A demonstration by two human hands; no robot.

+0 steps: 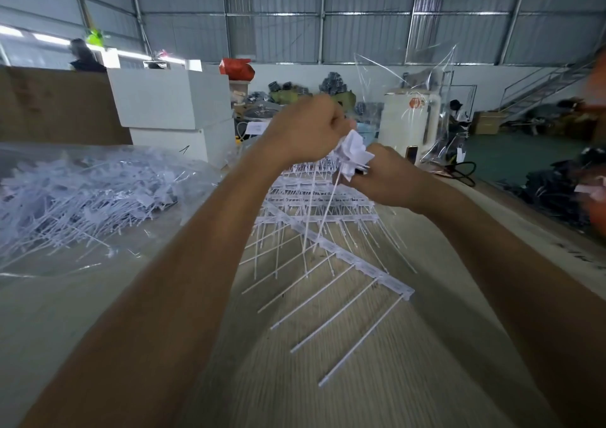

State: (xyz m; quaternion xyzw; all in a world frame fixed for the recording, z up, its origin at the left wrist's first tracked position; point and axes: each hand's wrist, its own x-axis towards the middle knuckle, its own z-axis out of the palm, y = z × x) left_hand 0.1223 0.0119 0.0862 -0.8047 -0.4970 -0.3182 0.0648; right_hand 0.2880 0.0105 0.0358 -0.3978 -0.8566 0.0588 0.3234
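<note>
Tabletop (360,378) is taken up at L by a clear bag of loose white ties (82,195) and at centre by runner strips (328,240) w/ ties attached, fanned out away from the person. Above the strips, R hand (390,178) is curled round a bunch of tag heads (352,154). L hand (305,129), touching it from upper L, is pinched on its top. One tie stem (319,218) is hung from the bunch, long axis slanting down-left toward the strips; any pull is judged to run along it.

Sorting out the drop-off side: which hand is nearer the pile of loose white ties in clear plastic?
Left. The left hand is right of the pile, gripping the white bundle; the right hand grips the same bundle farther right, away from the pile.
</note>
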